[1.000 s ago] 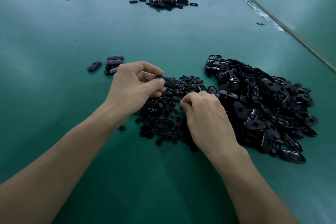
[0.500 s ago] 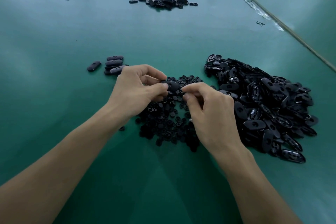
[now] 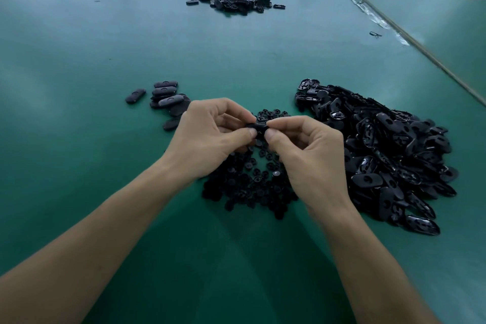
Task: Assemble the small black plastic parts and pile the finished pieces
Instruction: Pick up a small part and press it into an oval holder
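Small black oval plastic shell (image 3: 256, 127) is pinched by thumb and forefinger of the left hand (image 3: 210, 139), held just above the scatter of small round black plastic inserts (image 3: 249, 184). The right hand (image 3: 310, 163), lowered into that scatter a second ago, is now raised and clamped on the shell's other end; an insert is judged to be pressed in. Finished black oval pieces (image 3: 164, 95) are piled at the left on the green counter (image 3: 79, 47), unassembled black shells (image 3: 394, 155) heaped at the right.
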A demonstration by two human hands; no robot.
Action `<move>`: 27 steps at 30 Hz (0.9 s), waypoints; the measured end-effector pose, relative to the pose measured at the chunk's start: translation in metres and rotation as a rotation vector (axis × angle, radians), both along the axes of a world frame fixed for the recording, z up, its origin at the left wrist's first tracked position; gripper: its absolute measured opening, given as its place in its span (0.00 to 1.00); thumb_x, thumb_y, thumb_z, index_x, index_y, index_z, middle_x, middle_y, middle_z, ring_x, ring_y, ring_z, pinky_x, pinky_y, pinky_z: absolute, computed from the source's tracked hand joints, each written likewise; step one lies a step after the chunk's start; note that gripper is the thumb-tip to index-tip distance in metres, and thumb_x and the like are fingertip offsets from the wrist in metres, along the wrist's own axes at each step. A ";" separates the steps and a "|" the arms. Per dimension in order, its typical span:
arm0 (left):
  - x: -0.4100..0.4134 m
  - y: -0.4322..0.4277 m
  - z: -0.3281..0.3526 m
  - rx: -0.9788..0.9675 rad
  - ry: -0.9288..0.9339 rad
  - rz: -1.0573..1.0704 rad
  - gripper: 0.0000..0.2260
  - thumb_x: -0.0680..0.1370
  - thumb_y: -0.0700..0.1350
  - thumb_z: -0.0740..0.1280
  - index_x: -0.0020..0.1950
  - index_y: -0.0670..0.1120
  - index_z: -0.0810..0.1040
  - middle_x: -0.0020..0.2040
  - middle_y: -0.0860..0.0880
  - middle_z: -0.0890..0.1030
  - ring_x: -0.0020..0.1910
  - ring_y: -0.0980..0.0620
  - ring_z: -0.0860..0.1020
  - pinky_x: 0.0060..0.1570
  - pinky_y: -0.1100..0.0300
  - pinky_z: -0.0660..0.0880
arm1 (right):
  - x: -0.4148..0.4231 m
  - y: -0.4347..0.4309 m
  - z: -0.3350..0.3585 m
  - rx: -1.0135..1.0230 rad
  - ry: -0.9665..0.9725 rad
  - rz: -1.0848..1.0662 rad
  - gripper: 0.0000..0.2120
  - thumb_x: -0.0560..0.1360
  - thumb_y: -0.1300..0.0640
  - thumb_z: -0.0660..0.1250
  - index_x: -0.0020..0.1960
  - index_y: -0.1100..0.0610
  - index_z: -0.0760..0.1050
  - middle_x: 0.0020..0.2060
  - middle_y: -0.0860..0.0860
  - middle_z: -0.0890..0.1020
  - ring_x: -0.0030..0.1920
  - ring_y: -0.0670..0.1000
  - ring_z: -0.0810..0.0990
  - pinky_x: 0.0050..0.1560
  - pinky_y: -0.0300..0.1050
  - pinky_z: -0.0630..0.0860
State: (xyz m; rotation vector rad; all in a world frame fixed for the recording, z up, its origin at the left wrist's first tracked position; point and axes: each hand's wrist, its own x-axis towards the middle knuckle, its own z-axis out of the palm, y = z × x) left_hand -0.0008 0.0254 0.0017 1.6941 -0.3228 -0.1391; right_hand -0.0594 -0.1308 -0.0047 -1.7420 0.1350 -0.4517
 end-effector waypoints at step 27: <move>-0.003 -0.001 0.005 -0.036 -0.016 -0.088 0.09 0.68 0.36 0.76 0.43 0.48 0.84 0.39 0.47 0.86 0.37 0.54 0.84 0.42 0.63 0.81 | 0.000 0.000 -0.003 -0.037 0.032 0.006 0.05 0.73 0.63 0.75 0.43 0.53 0.83 0.36 0.47 0.86 0.38 0.47 0.85 0.43 0.44 0.81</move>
